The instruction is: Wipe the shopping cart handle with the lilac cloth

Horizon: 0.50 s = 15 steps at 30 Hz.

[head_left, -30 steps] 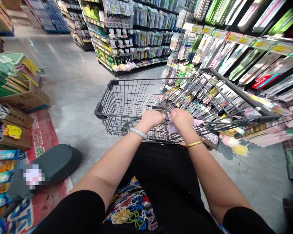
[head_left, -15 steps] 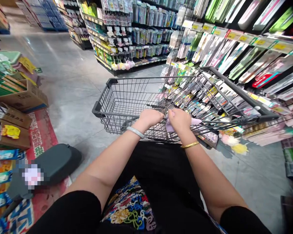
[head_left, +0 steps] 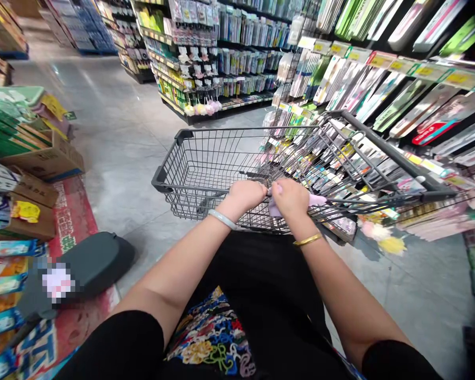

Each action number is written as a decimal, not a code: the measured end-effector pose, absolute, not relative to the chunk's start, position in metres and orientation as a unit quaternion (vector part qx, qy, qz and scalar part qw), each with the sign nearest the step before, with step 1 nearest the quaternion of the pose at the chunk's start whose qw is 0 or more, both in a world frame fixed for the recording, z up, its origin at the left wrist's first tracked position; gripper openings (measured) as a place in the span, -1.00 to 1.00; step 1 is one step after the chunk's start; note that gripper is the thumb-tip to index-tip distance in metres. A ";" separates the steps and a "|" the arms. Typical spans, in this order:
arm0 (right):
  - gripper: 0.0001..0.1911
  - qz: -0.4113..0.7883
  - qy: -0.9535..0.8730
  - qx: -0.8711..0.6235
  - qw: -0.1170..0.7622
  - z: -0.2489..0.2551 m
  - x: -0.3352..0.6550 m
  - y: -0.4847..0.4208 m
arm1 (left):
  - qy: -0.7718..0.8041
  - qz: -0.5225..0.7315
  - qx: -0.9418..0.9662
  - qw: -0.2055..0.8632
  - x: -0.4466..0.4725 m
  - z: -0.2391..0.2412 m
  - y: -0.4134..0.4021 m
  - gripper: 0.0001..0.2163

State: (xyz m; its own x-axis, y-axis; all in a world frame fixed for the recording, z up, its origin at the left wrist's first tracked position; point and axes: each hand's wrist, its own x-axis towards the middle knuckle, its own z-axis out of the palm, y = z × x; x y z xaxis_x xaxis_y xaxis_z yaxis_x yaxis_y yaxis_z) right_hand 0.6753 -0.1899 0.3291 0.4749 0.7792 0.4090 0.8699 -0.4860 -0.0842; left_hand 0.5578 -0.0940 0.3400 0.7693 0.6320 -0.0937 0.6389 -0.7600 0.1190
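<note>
A black wire shopping cart [head_left: 170, 163] stands sideways in front of me, and both my hands are over its near rim. My right hand [head_left: 292, 199] is closed around a pale purple item [head_left: 317, 200], which sticks out on both sides of the fist; its kind is not clear. Close beside it, my left hand [head_left: 247, 195] is closed, fingers curled toward the right fist. Whatever its fingers pinch is hidden. A pale bangle [head_left: 222, 219] circles my left wrist, a gold bracelet [head_left: 307, 240] my right.
Racks of packaged goods [head_left: 404, 68] rise on the right, just beyond the cart. Another shelf unit [head_left: 245, 58] is farther back. Cardboard boxes [head_left: 59, 155] and snack packets [head_left: 3, 285] line the left. A dark grey scooter-like object [head_left: 98, 264], partly blurred out, lies near my left elbow.
The view has shifted slightly, so the shelves, boxes and cart appear a little farther right. Both hands stay closed and close together, the right still around the pale purple item.
</note>
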 end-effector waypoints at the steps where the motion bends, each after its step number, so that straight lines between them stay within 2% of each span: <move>1: -0.61 -0.174 -0.512 -0.827 0.153 0.327 0.664 -0.187 | 0.331 -0.008 0.942 0.055 0.557 0.339 -0.098 -0.61; 4: -0.63 -0.169 -0.583 -0.777 0.167 0.325 0.663 -0.191 | 0.319 0.051 0.946 0.034 0.556 0.333 -0.109 -0.55; 7: -0.68 -0.144 -0.616 -0.756 0.170 0.326 0.702 -0.208 | 0.343 0.080 0.935 0.051 0.557 0.328 -0.112 -0.46; 11: -0.67 -0.173 -0.529 -0.816 0.155 0.326 0.755 -0.232 | 0.348 0.103 0.929 0.068 0.557 0.323 -0.108 -0.44; 15: -0.65 -0.212 -0.447 -0.854 0.161 0.322 0.736 -0.229 | 0.343 0.114 0.930 0.060 0.556 0.323 -0.104 -0.45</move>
